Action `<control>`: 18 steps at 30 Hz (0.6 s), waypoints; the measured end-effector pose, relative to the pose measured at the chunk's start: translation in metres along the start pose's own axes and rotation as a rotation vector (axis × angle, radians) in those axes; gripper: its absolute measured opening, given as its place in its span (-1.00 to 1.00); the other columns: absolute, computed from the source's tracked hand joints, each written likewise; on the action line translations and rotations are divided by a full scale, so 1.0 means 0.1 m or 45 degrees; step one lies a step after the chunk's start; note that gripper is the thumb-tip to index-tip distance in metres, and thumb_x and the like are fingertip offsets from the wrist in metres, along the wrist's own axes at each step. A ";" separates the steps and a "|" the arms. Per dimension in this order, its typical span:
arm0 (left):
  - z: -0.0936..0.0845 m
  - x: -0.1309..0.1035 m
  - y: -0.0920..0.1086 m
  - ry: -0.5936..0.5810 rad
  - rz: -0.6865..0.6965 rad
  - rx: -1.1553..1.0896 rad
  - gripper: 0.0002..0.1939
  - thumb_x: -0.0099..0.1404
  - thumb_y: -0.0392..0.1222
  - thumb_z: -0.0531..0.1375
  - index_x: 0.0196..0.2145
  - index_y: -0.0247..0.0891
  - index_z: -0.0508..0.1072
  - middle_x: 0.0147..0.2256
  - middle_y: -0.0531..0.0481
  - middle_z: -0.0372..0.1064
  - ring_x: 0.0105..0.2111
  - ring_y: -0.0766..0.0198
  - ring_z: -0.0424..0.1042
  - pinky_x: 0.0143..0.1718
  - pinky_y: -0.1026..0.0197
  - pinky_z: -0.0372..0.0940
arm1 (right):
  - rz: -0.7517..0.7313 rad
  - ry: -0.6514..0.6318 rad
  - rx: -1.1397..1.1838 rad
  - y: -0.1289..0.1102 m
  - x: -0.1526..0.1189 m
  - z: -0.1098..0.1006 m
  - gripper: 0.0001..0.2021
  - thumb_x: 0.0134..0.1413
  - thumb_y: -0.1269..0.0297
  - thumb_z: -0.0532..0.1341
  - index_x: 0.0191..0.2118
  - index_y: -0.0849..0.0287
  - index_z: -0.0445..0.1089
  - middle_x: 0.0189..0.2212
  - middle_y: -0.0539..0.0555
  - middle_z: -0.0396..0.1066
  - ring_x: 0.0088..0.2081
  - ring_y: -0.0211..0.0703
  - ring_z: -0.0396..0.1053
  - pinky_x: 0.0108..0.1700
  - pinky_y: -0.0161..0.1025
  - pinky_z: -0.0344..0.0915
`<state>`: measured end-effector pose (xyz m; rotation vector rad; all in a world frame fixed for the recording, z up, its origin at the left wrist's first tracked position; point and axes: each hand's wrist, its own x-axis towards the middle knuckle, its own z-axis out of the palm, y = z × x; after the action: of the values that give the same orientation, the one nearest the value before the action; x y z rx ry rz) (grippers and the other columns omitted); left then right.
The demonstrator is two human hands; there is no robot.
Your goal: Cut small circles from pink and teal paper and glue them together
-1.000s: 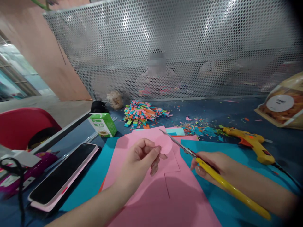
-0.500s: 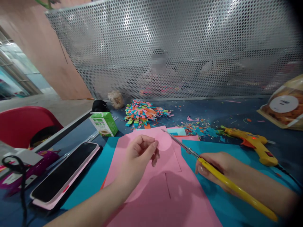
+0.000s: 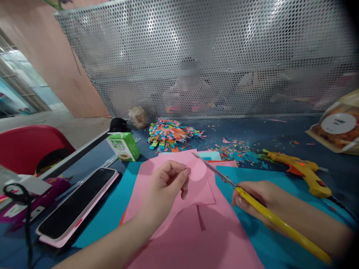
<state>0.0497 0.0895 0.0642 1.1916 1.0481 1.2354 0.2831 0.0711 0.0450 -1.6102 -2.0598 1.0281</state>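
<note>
L hand (image 3: 165,183): thumb + index pinched shut on the L edge of a pink paper disc (image 3: 199,170); other fingers loosely curled. Disc is held over the big pink sheet (image 3: 213,239), centre of workspace.

R hand (image 3: 256,192): fingers wrapped round the yellow-handled scissors (image 3: 263,213); blades look nearly closed, tips by the disc's upper L edge, lower blade length passing its R side. Can't tell if the steel touches the paper; pink on pink, contrast poor.

Change vs. 1 s ago: little. Pinch + scissors grip same; view shifted slightly. Dark sliver (image 3: 201,218) on pink sheet below disc was a thin line, now a wider wedge; slit or shadow, unclear. Meaning (my judgement): disc is under control, no fresh cut evident, work paused or at fine adjustment.

Surroundings: teal sheet (image 3: 252,177) under R hand; yellow glue gun (image 3: 301,166) w/ red light on, to R; paper scraps (image 3: 238,153) and fringed paper pile (image 3: 165,132) beyond; phone (image 3: 78,201) to L.
</note>
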 end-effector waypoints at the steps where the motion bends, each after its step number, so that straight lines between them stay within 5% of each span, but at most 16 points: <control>1: 0.00 0.00 0.00 0.009 0.003 -0.016 -0.89 0.23 -0.28 0.20 -0.43 -0.30 0.34 -0.61 0.18 0.24 -0.66 0.47 0.23 -0.64 0.37 0.18 | 0.013 -0.028 -0.015 0.00 0.00 0.00 -0.55 0.12 -0.19 0.06 -0.53 0.09 0.17 -0.56 -0.06 0.12 -0.51 -0.20 0.03 -0.51 -0.25 0.02; 18: -0.03 0.03 -0.06 0.012 0.054 -0.034 -0.97 0.26 -0.30 0.17 -0.36 -0.27 0.40 -0.51 0.17 0.24 -0.62 0.46 0.28 -0.56 0.31 0.23 | -0.035 -0.088 -0.040 0.06 0.03 0.04 -0.54 0.14 -0.22 0.04 -0.48 0.10 0.22 -0.54 -0.02 0.20 -0.50 -0.19 0.09 -0.53 -0.26 0.04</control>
<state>0.0479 0.0926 0.0579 1.1937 1.0145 1.2850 0.2839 0.0731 0.0371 -1.5774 -2.1470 1.0613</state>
